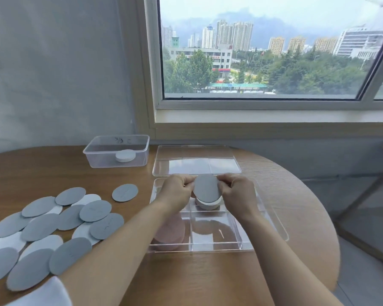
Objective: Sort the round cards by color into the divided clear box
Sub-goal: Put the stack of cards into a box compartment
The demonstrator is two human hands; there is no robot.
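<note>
Round wooden worktop (208, 279) beneath a window, carrying, from largest to smallest: the divided clear box (272, 219) with its open lid (195, 159) lying flat behind it; a loose spread of round cards (47, 230) at left, grey faces mixed with white ones, many overlapping; a smaller clear tub (116, 154) at the far left holding a short white stack (125, 156); and the single grey card (206, 187) in hand. The left hand (177, 192) and the right hand (237, 193) are both closed on this card, fingertips pinching its opposite edges, holding it tilted above a far compartment where a white stack (208, 203) already sits. A pinkish stack (170, 234) fills a near-left compartment, and a greyish disc shows in the near-middle one. The cards appear thin, light and somewhat flexible, probably paper or felt-like sheet, so they should bend rather than break. Lying flat, they offer little to grip; lifting by the rim or sliding one off its neighbours seems the sound approach, and a rim pinch is likely sufficient.
</note>
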